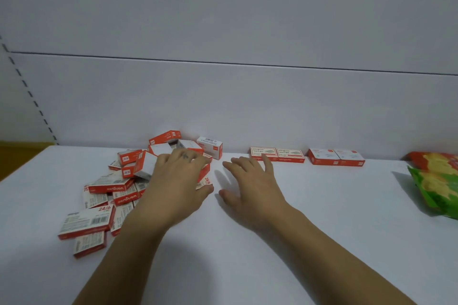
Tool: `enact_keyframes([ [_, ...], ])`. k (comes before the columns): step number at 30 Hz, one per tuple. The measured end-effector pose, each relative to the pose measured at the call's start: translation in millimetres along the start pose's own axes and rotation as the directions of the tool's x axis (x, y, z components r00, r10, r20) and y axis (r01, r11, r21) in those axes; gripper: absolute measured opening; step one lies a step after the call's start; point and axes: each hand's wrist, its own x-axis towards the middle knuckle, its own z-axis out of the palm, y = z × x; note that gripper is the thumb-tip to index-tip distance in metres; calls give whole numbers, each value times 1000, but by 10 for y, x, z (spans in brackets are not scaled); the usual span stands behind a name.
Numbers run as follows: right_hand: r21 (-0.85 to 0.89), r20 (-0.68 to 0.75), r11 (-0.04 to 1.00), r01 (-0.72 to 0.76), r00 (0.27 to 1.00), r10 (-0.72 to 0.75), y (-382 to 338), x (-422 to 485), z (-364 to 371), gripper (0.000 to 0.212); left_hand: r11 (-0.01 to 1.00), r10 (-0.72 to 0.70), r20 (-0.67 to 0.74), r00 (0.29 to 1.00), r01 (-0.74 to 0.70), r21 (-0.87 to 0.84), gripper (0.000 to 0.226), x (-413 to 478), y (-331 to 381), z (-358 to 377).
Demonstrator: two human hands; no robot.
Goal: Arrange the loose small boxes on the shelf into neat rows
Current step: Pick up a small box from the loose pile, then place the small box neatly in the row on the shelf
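Observation:
A jumbled heap of small red-and-white boxes [116,188] lies on the white shelf [322,218], left of centre. My left hand [177,181] rests on the heap's right side, fingers curled around a small box [206,182] marked 24/6. My right hand [252,183] hovers just right of it, palm down, fingers spread, holding nothing. Against the back wall, two flat boxes [277,155] lie side by side, and two more boxes [336,156] lie to their right.
A green, yellow and orange plastic packet [436,181] lies at the shelf's right edge. The back panel [223,96] rises right behind the boxes. A slotted upright [29,96] runs along the left side.

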Motion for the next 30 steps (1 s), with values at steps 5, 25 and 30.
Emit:
enact_keyframes([
  [5, -2, 47, 990, 143, 989, -143, -172, -64, 76, 58, 1000, -5, -2, 1000, 5, -23, 56, -287, -135, -132],
  [25, 56, -8, 993, 101, 995, -100, -200, -104, 71, 25, 995, -78, -10, 997, 77, -61, 45, -687, -161, -85],
  [30, 112, 8, 992, 60, 998, -62, -162, -42, 121, 27, 997, -55, 33, 998, 57, -46, 44, -608, -63, -43],
])
